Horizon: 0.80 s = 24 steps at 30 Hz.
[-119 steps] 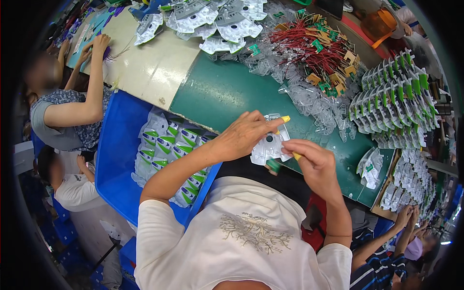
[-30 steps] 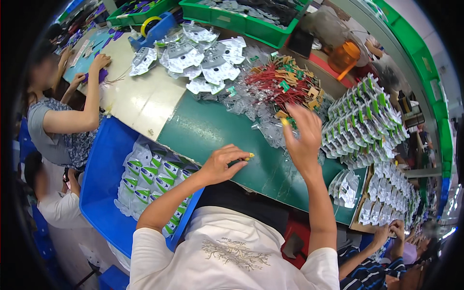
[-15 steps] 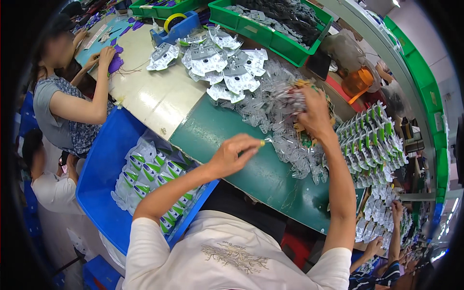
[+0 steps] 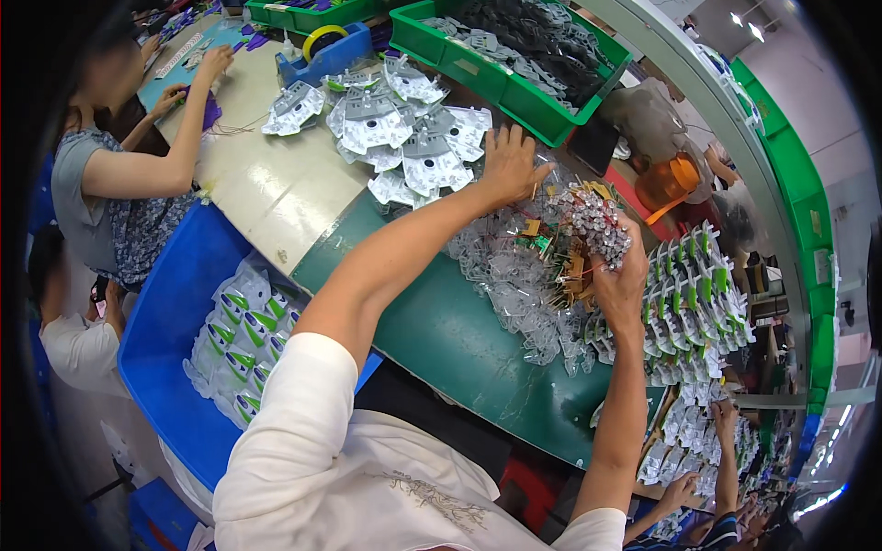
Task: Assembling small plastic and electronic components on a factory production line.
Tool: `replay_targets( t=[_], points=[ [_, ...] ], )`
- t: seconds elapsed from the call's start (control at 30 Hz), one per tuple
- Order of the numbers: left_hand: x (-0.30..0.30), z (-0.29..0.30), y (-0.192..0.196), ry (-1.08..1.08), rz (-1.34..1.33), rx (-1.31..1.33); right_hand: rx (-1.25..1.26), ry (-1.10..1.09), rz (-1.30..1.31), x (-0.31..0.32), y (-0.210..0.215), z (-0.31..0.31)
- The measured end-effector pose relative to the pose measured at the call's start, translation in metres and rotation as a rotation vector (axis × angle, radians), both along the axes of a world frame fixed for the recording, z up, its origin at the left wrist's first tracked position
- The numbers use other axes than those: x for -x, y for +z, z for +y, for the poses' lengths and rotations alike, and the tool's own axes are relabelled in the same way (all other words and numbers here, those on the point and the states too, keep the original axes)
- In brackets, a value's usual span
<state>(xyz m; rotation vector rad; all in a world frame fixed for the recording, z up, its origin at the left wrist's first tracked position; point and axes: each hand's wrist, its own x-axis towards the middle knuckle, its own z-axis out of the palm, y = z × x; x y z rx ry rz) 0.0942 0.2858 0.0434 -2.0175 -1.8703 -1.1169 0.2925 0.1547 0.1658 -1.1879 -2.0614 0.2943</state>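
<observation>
My right hand point(image 4: 621, 283) is closed around a bundle of wired clear-tipped bulbs, probably LEDs point(image 4: 597, 225), with red wires and small tan and green circuit boards point(image 4: 544, 239) hanging beside it. My left hand point(image 4: 514, 167) reaches forward with its fingers spread, over the far edge of a heap of clear plastic pieces point(image 4: 501, 266). That heap spreads across the green mat point(image 4: 441, 317), below and left of the bundle. Just left of my left fingers lies a pile of white-and-grey moulded shells point(image 4: 432, 165). What lies beneath my left palm is hidden.
A blue bin point(image 4: 165, 321) at my left holds white-and-green pieces. Stacked white-and-green shells point(image 4: 698, 303) stand at the right. Beyond are a green crate point(image 4: 501, 78) of grey and black parts, a blue tape dispenser point(image 4: 322, 57) and an orange container point(image 4: 668, 182). Other people work on both sides.
My left hand has moved forward and right, from above the mat to the clear pieces, and its pinched fingers have spread. My right hand has drawn nearer with the bulb bundle, which now shows clearly.
</observation>
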Motion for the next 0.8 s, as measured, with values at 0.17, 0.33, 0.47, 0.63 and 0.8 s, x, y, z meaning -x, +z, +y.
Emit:
replay_targets(
  t=[0.17, 0.33, 0.47, 0.63, 0.8],
  points=[
    [-0.01, -0.025, 0.024, -0.119, -0.045, 0.164, -0.134, 0.0, -0.031, 0.0, 0.013, 0.019],
    [-0.016, -0.081, 0.017, -0.314, -0.149, 0.346, -0.286, -0.045, -0.128, 0.017, 0.015, 0.051],
    [-0.025, -0.124, 0.017, -0.433, -0.23, 0.432, -0.353, 0.041, -0.315, 0.022, 0.004, 0.067],
    [0.002, -0.151, 0.027, -0.542, -0.28, 0.422, 0.052, 0.139, -0.383, 0.036, 0.005, 0.06],
    [0.053, -0.212, 0.048, -0.536, -0.298, 0.204, -0.129, 0.142, -0.311, 0.03, 0.02, -0.005]
  ],
)
